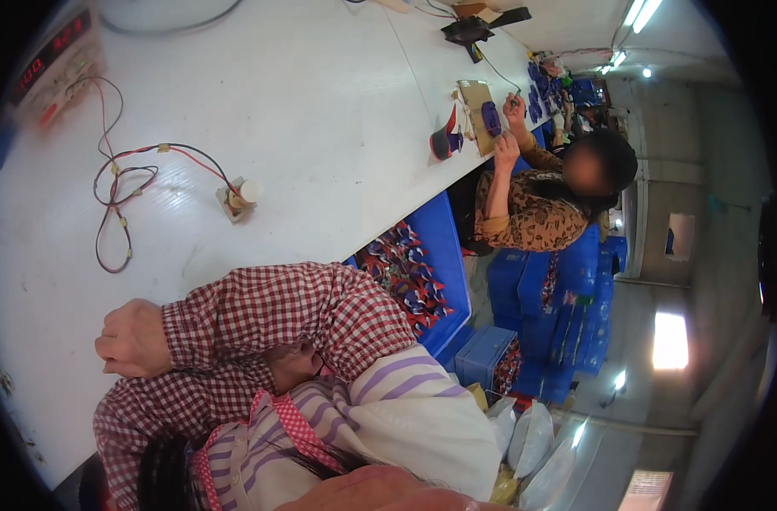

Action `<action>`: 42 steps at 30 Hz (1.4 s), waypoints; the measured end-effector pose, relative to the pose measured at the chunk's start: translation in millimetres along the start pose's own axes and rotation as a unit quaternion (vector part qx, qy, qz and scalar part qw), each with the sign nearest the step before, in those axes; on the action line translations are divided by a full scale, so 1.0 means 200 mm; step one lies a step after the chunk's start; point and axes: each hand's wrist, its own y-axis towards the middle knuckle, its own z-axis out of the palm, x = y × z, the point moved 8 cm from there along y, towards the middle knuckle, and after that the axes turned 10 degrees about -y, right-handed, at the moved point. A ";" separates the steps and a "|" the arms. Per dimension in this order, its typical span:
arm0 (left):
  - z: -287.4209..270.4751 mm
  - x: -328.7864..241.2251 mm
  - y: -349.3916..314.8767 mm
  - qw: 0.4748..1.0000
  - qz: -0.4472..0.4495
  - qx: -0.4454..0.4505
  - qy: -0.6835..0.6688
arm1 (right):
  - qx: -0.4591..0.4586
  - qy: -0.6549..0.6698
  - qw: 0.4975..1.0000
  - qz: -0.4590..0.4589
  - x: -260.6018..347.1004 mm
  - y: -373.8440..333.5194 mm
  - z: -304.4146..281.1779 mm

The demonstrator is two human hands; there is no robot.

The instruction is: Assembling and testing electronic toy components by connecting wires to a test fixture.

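My arms, in red-and-white checked sleeves, are folded across each other at the near edge of the white table (303, 128). My right hand (135, 339) lies past the left forearm with its fingers curled in, and nothing shows in it. Under the right forearm my left hand (293, 366) is tucked, mostly hidden, so its fingers cannot be made out. Further up the table stands a small square piece with a white round top (245, 192), apart from both hands. Red and black wires (116, 203) run from it in loops toward a power supply box (60, 72) with red digits.
To the right, a co-worker (533, 200) in a patterned top handles a purple piece (491, 119) on a brown board. Near them are a red-and-black object (444, 140) and a black device (469, 31). A blue crate (444, 247) beside the table holds many red, white and blue pieces.
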 end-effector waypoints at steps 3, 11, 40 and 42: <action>0.00 0.01 0.00 0.999 -0.005 0.007 -0.032 | -0.002 -0.008 1.000 -0.009 0.00 -0.01 0.01; -0.08 -0.05 0.00 0.989 -0.021 0.129 0.074 | 0.032 -0.027 0.999 -0.008 -0.02 -0.02 0.09; -0.08 0.03 0.02 0.984 -0.119 0.131 -0.013 | -0.118 0.036 0.990 0.071 0.09 -0.37 -0.35; -0.07 0.04 0.05 0.995 -0.075 0.067 -0.004 | -0.139 0.045 0.978 0.151 0.07 -0.59 -0.49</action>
